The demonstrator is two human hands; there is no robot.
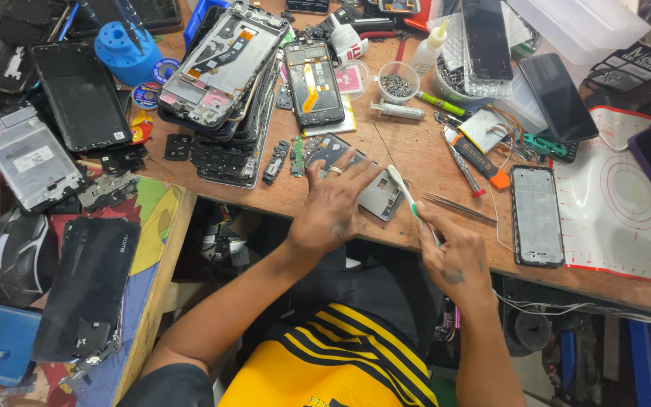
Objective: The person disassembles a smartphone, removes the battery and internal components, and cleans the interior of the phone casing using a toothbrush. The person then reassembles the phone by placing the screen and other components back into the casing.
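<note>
Left hand (331,207) spread flat, fingers pressing a grey phone part (380,194) down on the wooden worktop (416,162), near its front edge. Right hand (453,252) pinched round a white toothbrush (408,200), bristle end touching the part. Tweezers (457,207) lie just right of the brush. Opened phone (536,215) farther right, beside a white mat (612,203). Stack of stripped phones (227,90) behind the left hand; small circuit boards (286,157) between stack and hand. Screwdriver (467,162) and syringe (397,111) further back.
</note>
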